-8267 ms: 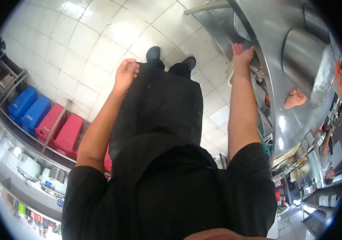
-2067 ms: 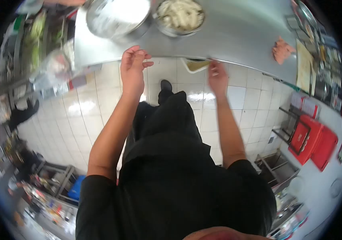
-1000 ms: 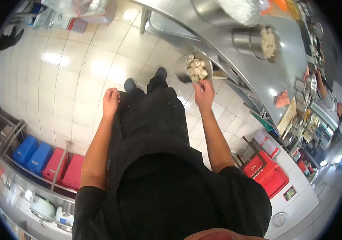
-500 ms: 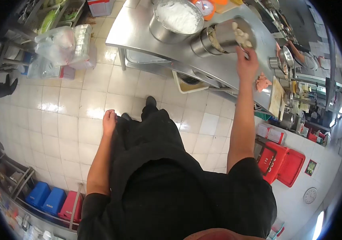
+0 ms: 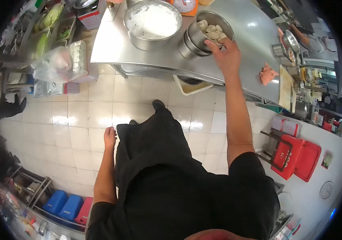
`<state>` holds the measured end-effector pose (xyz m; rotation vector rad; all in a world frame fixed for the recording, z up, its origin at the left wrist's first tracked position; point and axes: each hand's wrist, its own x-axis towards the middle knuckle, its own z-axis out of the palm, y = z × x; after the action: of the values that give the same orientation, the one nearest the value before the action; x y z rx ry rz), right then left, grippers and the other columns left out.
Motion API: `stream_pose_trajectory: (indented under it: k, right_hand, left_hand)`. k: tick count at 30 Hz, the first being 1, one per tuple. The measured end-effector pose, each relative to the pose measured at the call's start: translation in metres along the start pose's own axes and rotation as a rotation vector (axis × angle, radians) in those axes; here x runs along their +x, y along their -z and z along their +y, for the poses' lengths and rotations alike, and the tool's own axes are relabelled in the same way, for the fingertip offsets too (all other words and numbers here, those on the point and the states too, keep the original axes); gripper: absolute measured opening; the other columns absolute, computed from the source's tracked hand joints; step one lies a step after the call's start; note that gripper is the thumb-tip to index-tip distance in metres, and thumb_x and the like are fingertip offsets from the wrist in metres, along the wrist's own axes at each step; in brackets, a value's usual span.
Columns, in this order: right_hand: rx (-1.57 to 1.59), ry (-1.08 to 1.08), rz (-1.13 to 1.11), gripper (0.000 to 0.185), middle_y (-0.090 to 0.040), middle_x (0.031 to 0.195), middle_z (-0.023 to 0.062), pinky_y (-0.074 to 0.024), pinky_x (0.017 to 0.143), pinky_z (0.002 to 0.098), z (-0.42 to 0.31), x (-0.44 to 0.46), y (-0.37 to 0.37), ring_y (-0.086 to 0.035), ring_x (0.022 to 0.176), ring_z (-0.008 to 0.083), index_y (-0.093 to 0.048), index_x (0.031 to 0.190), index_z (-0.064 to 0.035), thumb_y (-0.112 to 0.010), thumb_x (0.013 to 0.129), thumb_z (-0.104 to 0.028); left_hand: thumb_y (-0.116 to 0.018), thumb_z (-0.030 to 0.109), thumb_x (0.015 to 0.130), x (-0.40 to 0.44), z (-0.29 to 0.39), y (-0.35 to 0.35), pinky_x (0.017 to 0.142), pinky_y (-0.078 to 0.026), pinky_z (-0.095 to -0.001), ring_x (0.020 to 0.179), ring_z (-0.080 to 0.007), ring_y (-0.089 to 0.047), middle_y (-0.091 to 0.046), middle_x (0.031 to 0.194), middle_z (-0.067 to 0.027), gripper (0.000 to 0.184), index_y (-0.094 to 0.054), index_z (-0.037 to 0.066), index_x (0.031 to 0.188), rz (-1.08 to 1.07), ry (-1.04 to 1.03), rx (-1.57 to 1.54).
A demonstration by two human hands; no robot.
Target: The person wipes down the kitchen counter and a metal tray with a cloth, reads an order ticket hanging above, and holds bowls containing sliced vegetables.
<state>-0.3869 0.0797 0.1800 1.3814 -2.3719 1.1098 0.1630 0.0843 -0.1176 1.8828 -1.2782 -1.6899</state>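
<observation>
My right hand (image 5: 227,56) grips the near rim of a round metal pot (image 5: 229,31), thumb on one side and fingers on the other. Pale, rounded pieces (image 5: 212,30) lie inside this pot; their kind is unclear. It rests on or against another metal pot (image 5: 189,50), whose inside is mostly hidden. To the left stands a wide metal pot (image 5: 151,42) filled with white powder (image 5: 153,22). Down beside my dark apron hangs my left hand (image 5: 110,138), its fingers loosely curled with nothing visible in them.
A steel table (image 5: 251,52) carries the pots, an orange scale (image 5: 185,6), a pinkish lump (image 5: 267,74) and a cutting board (image 5: 286,86). Beneath it is a cream tub (image 5: 191,89). Plastic bags (image 5: 53,66) and vegetable trays (image 5: 45,38) stand left. Another person's arm (image 5: 299,34) shows far right.
The pot in my right hand has gone from strongly tilted to nearly upright, and its pale pieces have settled inside. My view has shifted, while my left hand still hangs at my side.
</observation>
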Motion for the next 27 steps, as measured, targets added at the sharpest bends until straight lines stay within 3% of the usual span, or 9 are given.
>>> stream_pose_trajectory:
  k: [3,7,8,10,12,15,19,23,27]
  right_hand:
    - [-0.167,-0.074,-0.022,0.047,-0.065,0.091,0.0186,-0.0502,0.073,0.036,0.008,0.006,-0.007,-0.064,0.083,0.0286,-0.065,0.085,-0.0034,-0.081,0.069,-0.045]
    - [0.119,-0.138,-0.111,0.061,-0.063,0.107,0.0132,-0.0495,0.081,0.0352,0.027,0.035,0.007,-0.062,0.095,0.0239,-0.057,0.119,-0.0072,-0.08,0.073,-0.039]
    - [0.023,0.008,-0.048,0.065,-0.061,0.113,0.0125,-0.0479,0.086,0.0353,0.043,0.035,0.016,-0.06,0.101,0.0241,-0.052,0.125,-0.0071,-0.079,0.075,-0.037]
    - [0.053,-0.053,0.069,0.07,-0.054,0.127,0.0119,-0.0428,0.097,0.0371,0.105,0.035,0.047,-0.053,0.116,0.0257,-0.045,0.134,-0.0046,-0.078,0.078,-0.031]
    - [-0.162,-0.383,0.145,0.066,-0.055,0.128,0.0177,-0.0424,0.097,0.0391,0.181,0.037,0.079,-0.052,0.119,0.029,-0.049,0.133,-0.0134,-0.073,0.079,-0.042]
    - [-1.036,-0.493,0.01,0.068,-0.058,0.121,0.021,-0.0425,0.096,0.043,0.369,0.017,0.118,-0.055,0.115,0.0321,-0.051,0.131,-0.0161,-0.058,0.082,-0.061]
    - [-0.914,-0.371,-0.074,0.052,-0.06,0.113,0.0188,-0.0458,0.088,0.0453,0.483,-0.018,0.133,-0.058,0.103,0.0331,-0.052,0.126,-0.0064,-0.049,0.09,-0.045]
    - [-0.972,-0.055,0.023,0.041,-0.062,0.106,0.0182,-0.0473,0.084,0.046,0.474,-0.028,0.106,-0.059,0.096,0.0341,-0.053,0.12,-0.0004,-0.042,0.095,-0.03]
    - [-0.369,0.207,0.053,0.032,-0.058,0.113,0.0077,-0.0464,0.088,0.0382,0.28,-0.057,0.02,-0.055,0.099,0.0244,-0.053,0.124,-0.008,-0.046,0.096,-0.022]
  left_hand:
    - [-0.051,0.024,0.096,-0.004,0.019,-0.024,0.053,-0.046,-0.0251,0.066,-0.0101,-0.054,-0.059,0.08,-0.0045,0.024,-0.057,0.003,0.105,-0.041,0.021,0.003]
    - [-0.051,0.026,0.096,0.012,0.053,-0.077,0.06,-0.049,-0.0269,0.072,-0.0122,-0.057,-0.061,0.086,-0.0063,0.027,-0.057,0.003,0.109,-0.128,-0.038,0.061]
    - [-0.051,0.027,0.096,0.015,0.07,-0.09,0.061,-0.05,-0.0277,0.075,-0.0129,-0.058,-0.061,0.088,-0.0063,0.028,-0.057,0.004,0.111,-0.123,-0.059,0.057]
    - [-0.051,0.029,0.096,0.016,0.101,-0.115,0.063,-0.051,-0.0293,0.079,-0.0145,-0.059,-0.061,0.091,-0.0071,0.031,-0.056,0.004,0.113,-0.101,-0.061,0.009]
    - [-0.051,0.029,0.096,0.02,0.12,-0.133,0.066,-0.051,-0.0312,0.082,-0.0165,-0.06,-0.061,0.095,-0.009,0.032,-0.055,0.004,0.116,-0.082,-0.021,-0.054]
    - [-0.051,0.029,0.096,0.032,0.122,-0.148,0.066,-0.051,-0.0309,0.082,-0.0163,-0.06,-0.061,0.095,-0.0088,0.032,-0.055,0.004,0.116,-0.091,0.037,-0.049]
    - [-0.052,0.029,0.095,0.04,0.11,-0.148,0.066,-0.051,-0.0304,0.081,-0.0162,-0.06,-0.061,0.094,-0.0083,0.033,-0.055,0.004,0.116,-0.039,0.113,-0.028]
    - [-0.053,0.031,0.094,0.036,0.103,-0.153,0.068,-0.052,-0.0336,0.083,-0.0192,-0.061,-0.062,0.096,-0.0108,0.035,-0.054,0.004,0.116,-0.001,0.21,-0.082]
    - [-0.055,0.033,0.093,0.051,0.066,-0.161,0.07,-0.053,-0.0354,0.085,-0.0212,-0.062,-0.062,0.099,-0.0122,0.037,-0.054,0.004,0.117,-0.029,0.245,-0.14]
